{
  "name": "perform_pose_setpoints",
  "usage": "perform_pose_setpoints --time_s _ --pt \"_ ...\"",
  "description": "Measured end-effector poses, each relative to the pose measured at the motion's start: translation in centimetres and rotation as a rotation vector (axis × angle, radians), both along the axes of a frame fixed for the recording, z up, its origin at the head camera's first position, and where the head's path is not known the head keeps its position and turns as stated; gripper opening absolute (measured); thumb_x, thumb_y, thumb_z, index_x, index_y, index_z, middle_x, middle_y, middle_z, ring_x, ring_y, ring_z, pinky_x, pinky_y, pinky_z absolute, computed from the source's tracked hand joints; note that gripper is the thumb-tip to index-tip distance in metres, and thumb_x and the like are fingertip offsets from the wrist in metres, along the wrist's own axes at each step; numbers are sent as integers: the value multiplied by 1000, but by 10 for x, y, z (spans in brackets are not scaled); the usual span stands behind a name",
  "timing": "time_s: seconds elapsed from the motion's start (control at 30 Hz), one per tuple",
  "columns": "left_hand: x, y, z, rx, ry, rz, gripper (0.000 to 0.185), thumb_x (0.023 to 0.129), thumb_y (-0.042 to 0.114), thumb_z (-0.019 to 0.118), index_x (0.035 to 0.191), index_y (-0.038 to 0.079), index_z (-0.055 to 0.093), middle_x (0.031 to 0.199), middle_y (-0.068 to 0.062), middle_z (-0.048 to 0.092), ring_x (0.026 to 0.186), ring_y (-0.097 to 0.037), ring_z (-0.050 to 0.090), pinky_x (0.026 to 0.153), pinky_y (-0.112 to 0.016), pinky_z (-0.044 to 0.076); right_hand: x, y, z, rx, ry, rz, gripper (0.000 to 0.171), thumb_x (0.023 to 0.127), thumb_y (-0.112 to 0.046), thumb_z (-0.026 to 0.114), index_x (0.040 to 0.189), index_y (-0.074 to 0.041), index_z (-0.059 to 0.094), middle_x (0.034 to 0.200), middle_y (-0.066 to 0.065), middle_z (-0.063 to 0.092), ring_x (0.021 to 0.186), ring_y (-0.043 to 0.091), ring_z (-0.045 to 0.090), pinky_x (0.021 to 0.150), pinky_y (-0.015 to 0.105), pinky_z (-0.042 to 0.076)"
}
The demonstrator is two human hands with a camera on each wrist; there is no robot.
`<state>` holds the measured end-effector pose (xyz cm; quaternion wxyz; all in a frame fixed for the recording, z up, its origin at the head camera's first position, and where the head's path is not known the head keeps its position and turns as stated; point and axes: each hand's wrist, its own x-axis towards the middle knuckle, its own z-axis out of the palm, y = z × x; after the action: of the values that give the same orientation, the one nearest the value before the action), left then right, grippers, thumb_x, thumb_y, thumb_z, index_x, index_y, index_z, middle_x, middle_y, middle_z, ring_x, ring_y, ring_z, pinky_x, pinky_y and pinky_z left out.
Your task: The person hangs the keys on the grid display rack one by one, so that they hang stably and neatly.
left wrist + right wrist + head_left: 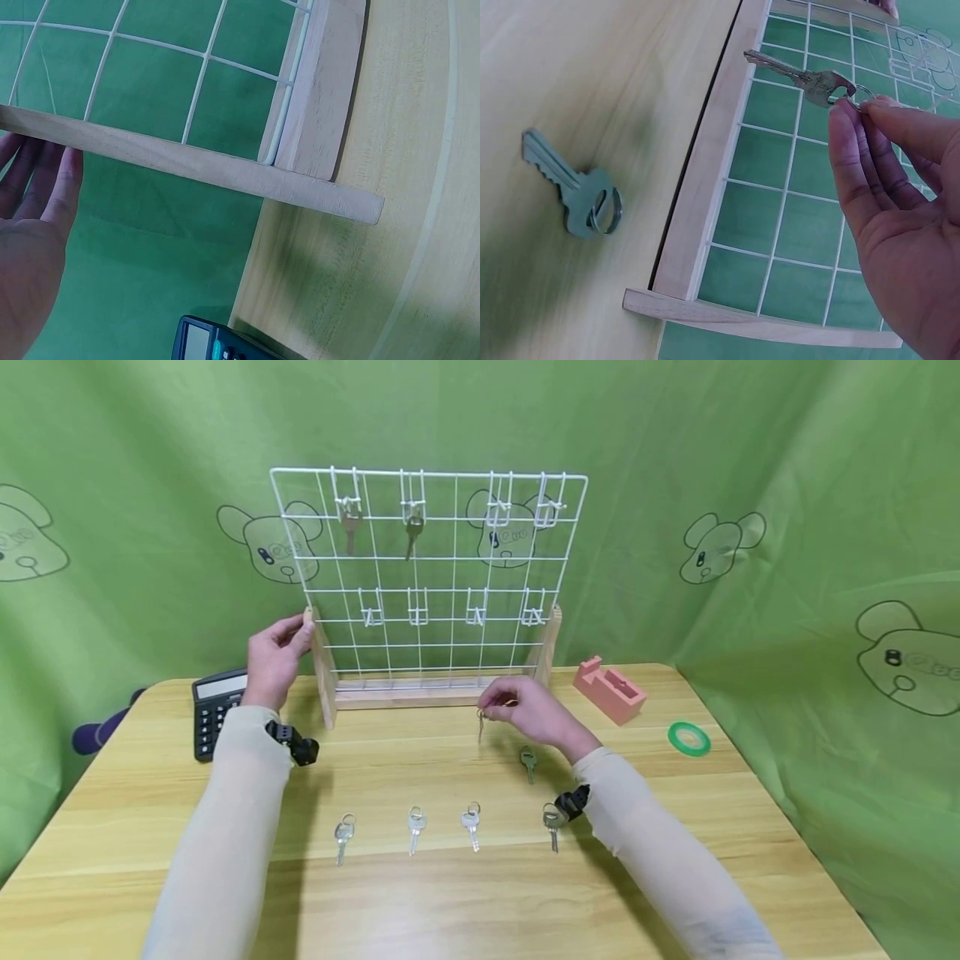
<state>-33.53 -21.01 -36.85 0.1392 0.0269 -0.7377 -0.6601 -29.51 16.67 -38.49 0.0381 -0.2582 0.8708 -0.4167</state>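
My right hand [528,710] pinches the ring of a key [821,86] between thumb and fingertips; the key hangs blade down in front of the rack's lower part. My left hand [273,656] grips the left wooden post [180,154] of a white wire grid rack [453,560], its fingers passing behind the post. Two keys, a brownish one [350,527] and a dark one [413,531], hang from upper hooks at the left. Below my right hand lies another key [528,762], with its ring attached.
Several ringed keys, including a silver key [470,827], lie in a row nearer the front. A black calculator [204,727] stands left of the rack. To the right are a pink tape dispenser [611,693] and a green tape roll [688,738]. Green curtain [720,452] surrounds the table.
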Motion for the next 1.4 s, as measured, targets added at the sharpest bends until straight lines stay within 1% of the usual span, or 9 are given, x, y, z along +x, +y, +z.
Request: perform_pose_setpoints --time_s 0.23,0.37,0.53,0.6,0.7,0.83,1.07,1.23,1.4 --pt "0 1 0 10 -4 -6 47 98 25 63 138 2 53 132 -19 56 113 -24 57 100 -28 50 3 3 6 -27 -18 -25 12 91 -1 68 102 -4 70 95 4 67 90 22 62 82 33 57" --pt "-1 2 0 14 2 -7 48 97 25 63 138 2 53 132 -19 56 114 -25 57 100 -28 50 4 4 10 -33 -1 -40 12 91 -3 68 103 -4 71 96 4 68 88 22 63 79 34 58" --pt "-1 3 -1 27 8 1 48 97 25 64 137 1 54 130 -19 56 113 -24 57 99 -28 50 2 5 16 -46 39 -50 11 90 -3 69 100 -8 72 94 3 68 85 21 63 77 34 59" --pt "-1 2 -1 38 9 6 47 96 25 65 136 0 54 128 -18 57 111 -23 57 98 -26 51 1 3 21 -51 49 -51 12 91 -3 69 100 -9 72 94 3 68 86 21 63 76 34 59" --pt "-2 1 -2 54 11 10 47 96 23 66 135 -1 55 127 -18 57 110 -22 57 96 -24 52 0 0 29 -62 55 -50 12 91 -2 68 101 -7 71 95 4 68 87 22 63 76 34 59" --pt "-1 1 -1 51 0 7 48 96 25 65 135 0 54 127 -18 56 110 -22 57 97 -25 51 -1 -2 40 -75 65 -64 12 92 -1 67 102 -6 71 96 4 68 86 22 63 75 33 59" --pt "2 2 0 39 -17 10 49 96 27 65 136 1 54 128 -17 56 110 -21 57 97 -25 51 1 -4 53 -109 74 -102 12 91 1 68 100 -6 71 99 5 67 90 22 64 81 37 59" --pt "1 2 1 33 -5 8 49 96 27 65 136 0 54 128 -18 56 110 -22 57 97 -25 51 3 -4 63 -121 93 -131 13 90 1 68 101 -5 71 98 7 68 88 22 64 79 35 59" --pt "1 1 1 30 -10 8 49 96 27 65 136 0 54 129 -19 56 111 -23 58 99 -28 51 4 -3 69 -116 110 -134 13 90 0 69 102 -3 71 98 6 68 87 21 64 77 33 59"
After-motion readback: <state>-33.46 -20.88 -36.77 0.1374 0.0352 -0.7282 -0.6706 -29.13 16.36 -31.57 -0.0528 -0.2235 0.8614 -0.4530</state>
